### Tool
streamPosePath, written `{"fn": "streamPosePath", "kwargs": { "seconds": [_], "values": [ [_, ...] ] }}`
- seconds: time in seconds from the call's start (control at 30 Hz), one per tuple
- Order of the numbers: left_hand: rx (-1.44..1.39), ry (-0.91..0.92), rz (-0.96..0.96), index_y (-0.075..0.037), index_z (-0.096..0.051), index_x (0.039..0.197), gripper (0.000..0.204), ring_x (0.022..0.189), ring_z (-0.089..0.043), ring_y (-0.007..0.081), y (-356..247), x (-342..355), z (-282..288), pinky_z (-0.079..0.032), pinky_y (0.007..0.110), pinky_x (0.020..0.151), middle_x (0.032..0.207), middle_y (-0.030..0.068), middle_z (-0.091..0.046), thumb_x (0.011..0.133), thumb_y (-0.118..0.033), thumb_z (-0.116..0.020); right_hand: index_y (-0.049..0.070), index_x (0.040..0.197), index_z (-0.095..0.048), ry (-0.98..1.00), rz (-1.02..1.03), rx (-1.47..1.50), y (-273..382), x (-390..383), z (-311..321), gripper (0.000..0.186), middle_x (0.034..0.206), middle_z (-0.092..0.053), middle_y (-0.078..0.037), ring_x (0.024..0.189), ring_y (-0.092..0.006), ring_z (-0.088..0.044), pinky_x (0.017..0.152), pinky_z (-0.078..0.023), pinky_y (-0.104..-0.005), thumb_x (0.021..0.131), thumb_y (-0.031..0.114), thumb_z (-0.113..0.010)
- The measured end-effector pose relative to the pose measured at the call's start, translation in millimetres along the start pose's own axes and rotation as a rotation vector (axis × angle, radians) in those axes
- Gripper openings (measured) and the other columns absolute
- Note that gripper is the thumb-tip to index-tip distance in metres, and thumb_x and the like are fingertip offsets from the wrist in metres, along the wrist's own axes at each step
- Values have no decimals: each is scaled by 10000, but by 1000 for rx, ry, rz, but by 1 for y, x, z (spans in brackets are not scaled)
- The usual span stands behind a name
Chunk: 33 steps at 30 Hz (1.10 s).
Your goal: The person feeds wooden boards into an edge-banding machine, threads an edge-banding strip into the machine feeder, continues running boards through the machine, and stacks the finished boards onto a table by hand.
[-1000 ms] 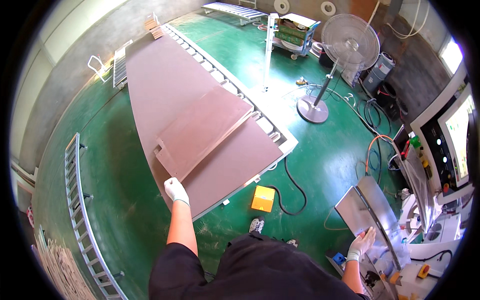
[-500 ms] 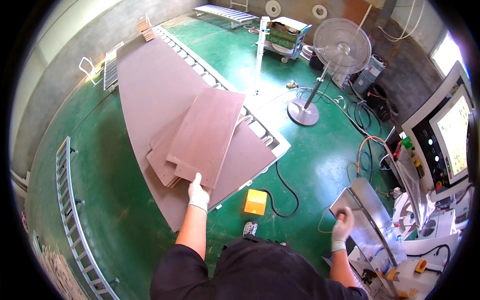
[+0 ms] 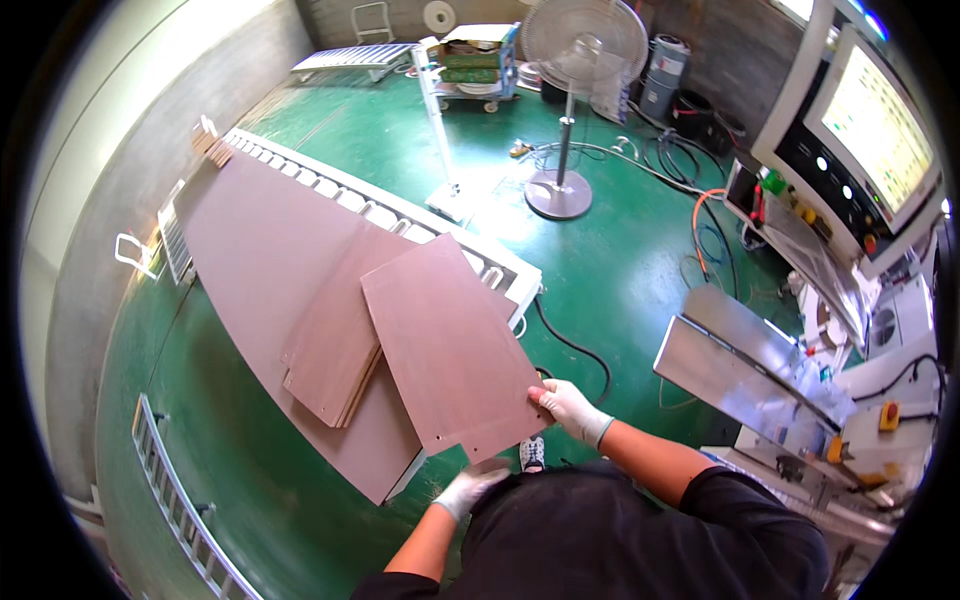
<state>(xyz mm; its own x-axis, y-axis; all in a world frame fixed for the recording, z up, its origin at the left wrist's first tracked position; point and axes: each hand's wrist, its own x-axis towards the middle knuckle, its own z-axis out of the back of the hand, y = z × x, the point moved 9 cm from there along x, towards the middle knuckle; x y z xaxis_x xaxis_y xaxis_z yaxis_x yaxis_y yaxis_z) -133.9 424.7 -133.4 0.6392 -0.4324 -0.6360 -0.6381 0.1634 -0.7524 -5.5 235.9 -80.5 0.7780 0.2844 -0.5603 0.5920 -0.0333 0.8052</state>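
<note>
A flat reddish-brown panel (image 3: 450, 350), with a notch and small holes at its near end, is tilted off the stack towards me. My right hand (image 3: 570, 410), in a white glove with bare fingertips showing, is closed on its near right corner. Just below the panel's near edge is my left hand (image 3: 468, 490), also gloved, its fingers stretched to the right; whether they touch the panel I cannot tell. More notched brown panels (image 3: 335, 375) lie stacked to the left, on a large long brown sheet (image 3: 270, 230).
The sheet rests on a white-framed roller conveyor (image 3: 370, 212). A standing fan (image 3: 560, 190) and a loaded cart (image 3: 480, 80) are beyond it. A machine with a lit screen (image 3: 870, 120) and metal plates (image 3: 740, 370) stands at right. A roller frame (image 3: 185, 500) is at left.
The top panel has turned and come nearer me, off the stack. My right hand has come across from the right and taken its corner. My left hand has left that end and moved nearer my body.
</note>
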Motion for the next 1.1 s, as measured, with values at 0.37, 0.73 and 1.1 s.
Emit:
{"fn": "streamPosePath", "kwargs": {
  "seconds": [0.37, 0.73, 1.1],
  "values": [
    [-931, -122, -280, -14, -425, 1446, 571, 1311, -499, 304, -145, 98, 29, -405, 500, 1108, 1456, 105, -500, 1002, -347, -557, -7, 1039, -667, -274, 161, -192, 67, -110, 122, 401, 854, -670, -39, 758, -111, -620, 678, -526, -303, 975, 388, -655],
    [-251, 822, 135, -92, -450, 1392, 591, 1164, -620, 263, -164, 134, -262, -543, 411, 957, 1318, 72, -590, 864, -49, -711, -25, 936, -719, -1587, 450, 372, -110, -410, 253, 167, 827, -686, -29, 787, -108, -612, 746, -486, -255, 924, 132, -664],
    [-21, 1017, 509, -151, -518, 1356, 479, 1167, -617, 238, -57, 85, -364, -535, 454, 990, 1299, 42, -609, 917, 16, -613, 34, 1237, -588, -1899, 833, 1601, -307, -465, 105, 547, 1123, -673, -142, 1068, -291, -629, 937, -495, -472, 974, 513, -582]
  ]
}}
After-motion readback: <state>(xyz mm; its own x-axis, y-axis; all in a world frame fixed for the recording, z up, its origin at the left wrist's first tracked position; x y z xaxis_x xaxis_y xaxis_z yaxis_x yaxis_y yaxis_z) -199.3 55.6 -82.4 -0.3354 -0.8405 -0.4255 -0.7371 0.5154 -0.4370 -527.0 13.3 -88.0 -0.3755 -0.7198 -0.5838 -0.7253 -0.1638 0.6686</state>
